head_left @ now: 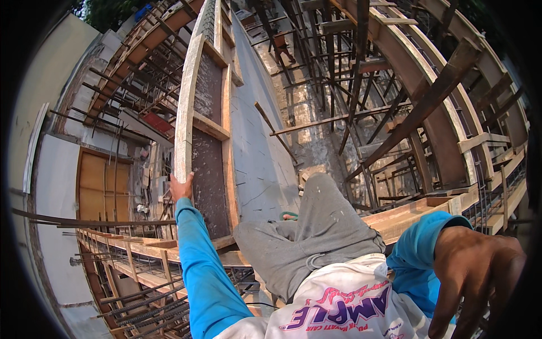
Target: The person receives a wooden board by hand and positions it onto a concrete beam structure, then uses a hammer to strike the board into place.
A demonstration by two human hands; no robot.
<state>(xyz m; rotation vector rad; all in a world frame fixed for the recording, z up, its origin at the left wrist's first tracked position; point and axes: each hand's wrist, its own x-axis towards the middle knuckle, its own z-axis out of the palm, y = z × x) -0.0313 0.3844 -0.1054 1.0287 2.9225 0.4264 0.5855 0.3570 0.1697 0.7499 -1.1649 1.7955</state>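
My left hand (182, 188), at the end of a blue sleeve, grips the near part of a pale timber edge on a formwork panel (208, 152). That panel is brown board framed with wooden battens (227, 113), and it runs away from me. My right hand (477, 268) hangs close by at the lower right, large in view. Its fingers point down with gaps between them, and nothing shows in them. My legs in grey trousers (316, 226) are bent beside the panel, and a bit of green sandal (289, 216) shows between them.
A grey wall face (254, 113) drops along the panel's right side. Far below, a person (282, 48) stands among props. Dark slanting timber (418, 113) and long formwork beams (418, 68) fill the right. Steel bars (147, 294) lie in the formwork at lower left.
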